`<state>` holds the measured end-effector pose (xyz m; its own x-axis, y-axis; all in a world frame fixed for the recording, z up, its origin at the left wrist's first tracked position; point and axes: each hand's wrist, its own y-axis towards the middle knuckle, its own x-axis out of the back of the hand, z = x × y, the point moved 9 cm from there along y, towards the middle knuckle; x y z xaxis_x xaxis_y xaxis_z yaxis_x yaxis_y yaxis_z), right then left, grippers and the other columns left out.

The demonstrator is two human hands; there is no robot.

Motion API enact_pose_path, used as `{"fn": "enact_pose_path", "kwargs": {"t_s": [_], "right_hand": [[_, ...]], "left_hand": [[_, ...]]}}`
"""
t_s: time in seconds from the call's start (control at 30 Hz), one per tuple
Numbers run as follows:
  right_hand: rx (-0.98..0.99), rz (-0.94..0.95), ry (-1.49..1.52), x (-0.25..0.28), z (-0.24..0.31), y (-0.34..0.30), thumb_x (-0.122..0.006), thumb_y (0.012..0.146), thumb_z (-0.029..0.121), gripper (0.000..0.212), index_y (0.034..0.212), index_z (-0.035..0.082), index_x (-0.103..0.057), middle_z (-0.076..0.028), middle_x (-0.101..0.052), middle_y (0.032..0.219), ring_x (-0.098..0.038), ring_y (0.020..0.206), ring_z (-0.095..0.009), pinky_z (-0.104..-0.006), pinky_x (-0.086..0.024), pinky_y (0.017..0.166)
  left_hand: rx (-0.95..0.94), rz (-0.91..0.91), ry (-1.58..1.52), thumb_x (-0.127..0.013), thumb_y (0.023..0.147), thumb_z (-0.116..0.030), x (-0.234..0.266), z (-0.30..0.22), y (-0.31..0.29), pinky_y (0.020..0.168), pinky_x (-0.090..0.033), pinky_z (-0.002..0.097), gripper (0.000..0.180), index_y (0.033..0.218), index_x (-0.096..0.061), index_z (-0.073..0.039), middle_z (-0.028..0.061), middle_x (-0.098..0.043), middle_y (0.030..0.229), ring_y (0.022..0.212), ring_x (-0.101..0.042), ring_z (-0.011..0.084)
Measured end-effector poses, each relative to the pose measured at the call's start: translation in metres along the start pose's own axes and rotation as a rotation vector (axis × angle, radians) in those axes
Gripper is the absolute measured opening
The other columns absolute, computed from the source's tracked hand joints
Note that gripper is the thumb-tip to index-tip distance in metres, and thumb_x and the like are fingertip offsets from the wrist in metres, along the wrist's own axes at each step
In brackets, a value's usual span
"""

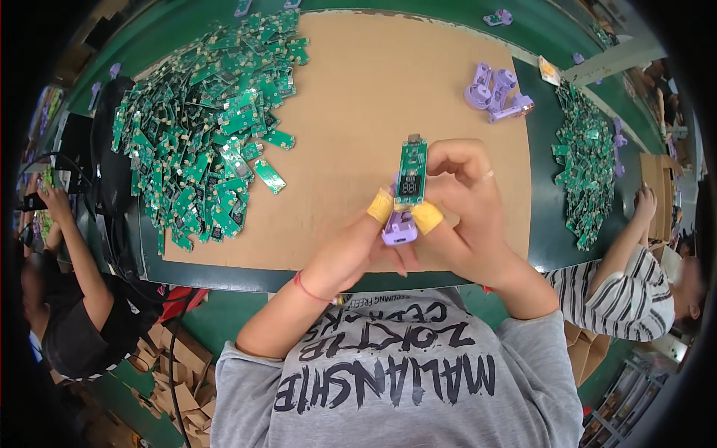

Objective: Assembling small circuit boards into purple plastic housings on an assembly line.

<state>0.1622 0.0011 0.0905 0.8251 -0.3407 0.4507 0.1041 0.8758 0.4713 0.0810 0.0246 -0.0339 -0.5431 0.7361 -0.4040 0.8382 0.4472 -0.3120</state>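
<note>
Steadying the purple casing (401, 231) above the worktop (209, 275), your left hand (349, 250) and right hand (472, 216) are pinching it between closed fingers, presumably bracing the green circuit board (411, 166) overlapping its far end.

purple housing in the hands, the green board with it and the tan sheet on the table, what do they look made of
The purple housing looks like smooth molded plastic: evenly coloured, with rounded edges. The green circuit board is probably glossy-coated fibreglass, going by its flat green face and dark display. The tan sheet could be cardboard or fibreboard: plain brown, matte.
</note>
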Motion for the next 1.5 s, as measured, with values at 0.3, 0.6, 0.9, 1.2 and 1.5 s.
{"fn": "enact_pose_path", "kwargs": {"t_s": [0.3,0.6,0.9,1.2,1.5], "right_hand": [[0.399,0.077,-0.618,-0.006,0.023,-0.008,-0.066,0.061,0.021,0.019,0.072,0.009,-0.057,0.001,-0.057,0.108,-0.055,0.091,-0.019,-0.0406,-0.031,0.092],[0.138,0.091,-0.445,0.004,-0.002,0.005,-0.066,0.061,0.004,0.026,0.085,0.008,-0.056,-0.004,-0.059,0.090,-0.056,0.079,-0.020,-0.0335,-0.040,0.081],[-0.401,0.237,0.268,-0.009,-0.035,-0.018,-0.062,0.076,-0.001,0.032,0.106,-0.001,-0.051,-0.006,-0.057,0.096,-0.054,0.085,-0.013,-0.0252,-0.044,0.076],[-0.372,0.100,0.378,-0.011,-0.043,-0.020,-0.060,0.076,-0.002,0.022,0.098,0.000,-0.057,-0.004,-0.059,0.086,-0.056,0.075,-0.009,-0.0235,-0.046,0.070],[-0.397,0.117,0.336,-0.010,-0.045,-0.021,-0.060,0.076,-0.002,0.022,0.097,0.001,-0.057,-0.003,-0.059,0.081,-0.054,0.073,-0.008,-0.0227,-0.044,0.066]], "left_hand": [[-0.003,0.028,-0.550,-0.039,0.093,-0.022,-0.010,-0.002,0.005,0.078,-0.050,0.0307,0.039,0.130,-0.034,-0.008,0.0063,-0.054,0.108,0.096,-0.056,0.0180],[-0.269,-0.015,-0.214,-0.050,0.084,0.003,-0.005,-0.030,-0.001,0.079,-0.048,0.0283,0.058,0.135,-0.023,-0.004,0.0084,-0.053,0.110,0.093,-0.056,0.0153],[-0.504,-0.215,-0.027,-0.049,0.085,0.002,0.009,-0.053,-0.010,0.083,-0.046,0.0264,0.052,0.133,-0.028,0.001,0.0103,-0.050,0.118,0.099,-0.054,0.0137],[-0.532,-0.191,0.047,-0.047,0.087,0.000,0.006,-0.059,-0.009,0.079,-0.047,0.0243,0.050,0.133,-0.027,0.001,0.0105,-0.050,0.117,0.096,-0.054,0.0129],[-0.520,-0.223,0.054,-0.048,0.087,0.000,0.007,-0.062,-0.010,0.080,-0.047,0.0248,0.050,0.133,-0.027,0.001,0.0103,-0.050,0.117,0.098,-0.054,0.0135]]}}
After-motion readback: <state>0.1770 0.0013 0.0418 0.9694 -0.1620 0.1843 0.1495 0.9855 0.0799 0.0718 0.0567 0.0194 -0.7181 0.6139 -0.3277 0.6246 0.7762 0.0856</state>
